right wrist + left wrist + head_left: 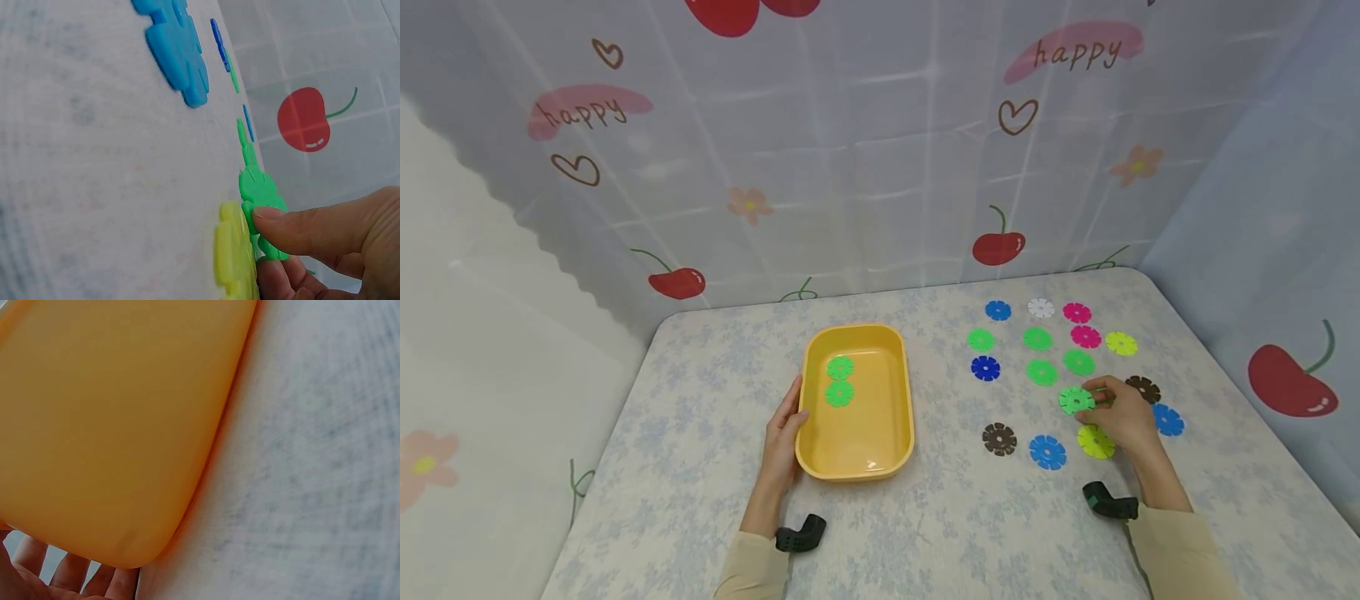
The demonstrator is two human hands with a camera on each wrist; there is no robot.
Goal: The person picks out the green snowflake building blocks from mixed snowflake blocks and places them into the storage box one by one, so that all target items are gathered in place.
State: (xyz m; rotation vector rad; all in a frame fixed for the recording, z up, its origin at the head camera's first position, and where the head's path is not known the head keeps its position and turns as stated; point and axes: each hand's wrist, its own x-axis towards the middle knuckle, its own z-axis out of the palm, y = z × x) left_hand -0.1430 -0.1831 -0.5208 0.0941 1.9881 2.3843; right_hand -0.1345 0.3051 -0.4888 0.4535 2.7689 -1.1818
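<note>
Pale curtain (pixel 865 167) at the back, cherry-heart-flower print, "happy" lettering; similar cherry-print sheeting (pixel 1247 275) on the right. Worktop (pixel 947 533) whitish, faint blue mottled pattern, rounded far corners. Yellow tray (pixel 857 437) sits on it left of centre, two green discs (pixel 840 393) inside, towards its left wall. Left hand (pixel 784 442) grips tray's left side, thumb at rim, fingers along outside. Right hand (pixel 1117 412) pinches a notched green disc (pixel 1077 401) over right part of worktop, near yellow disc (pixel 1096 442); can't tell if fully lifted. Loose discs (pixel 1042 372), mixed colours, lie spread flat around there. Beige sleeves (pixel 1180 550), black wrist devices (pixel 1108 502).
</note>
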